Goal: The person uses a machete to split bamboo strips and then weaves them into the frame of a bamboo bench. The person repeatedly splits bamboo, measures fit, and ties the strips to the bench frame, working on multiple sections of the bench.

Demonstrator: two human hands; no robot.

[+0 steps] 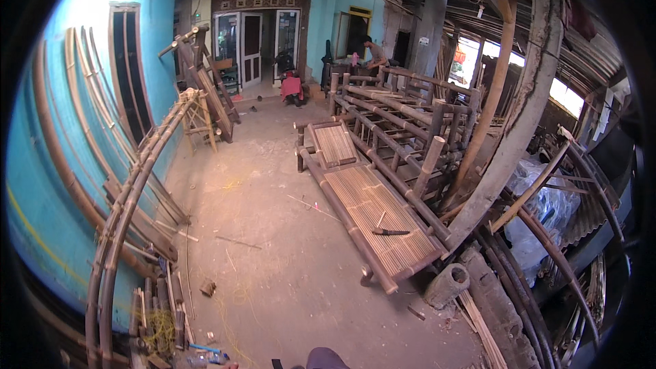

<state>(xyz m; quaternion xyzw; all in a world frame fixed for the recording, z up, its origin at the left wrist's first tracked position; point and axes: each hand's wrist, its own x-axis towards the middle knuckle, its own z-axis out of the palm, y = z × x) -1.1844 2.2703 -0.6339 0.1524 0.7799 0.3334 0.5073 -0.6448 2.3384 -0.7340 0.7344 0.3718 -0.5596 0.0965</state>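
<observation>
Bamboo offcut [447, 285] beside slatted bench [372, 208]

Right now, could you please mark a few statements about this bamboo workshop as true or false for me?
1. A dark-handled knife lies on the slatted top of the long bamboo bench. True.
2. The wall on the left is painted red. False: it is turquoise blue.
3. Long bamboo poles lean against that wall. True.
4. The short, hollow bamboo section stands on the bench. False: it lies on the floor by the bench's near end.
5. The person's own hands grip the knife. False: neither hand is in view.
</observation>
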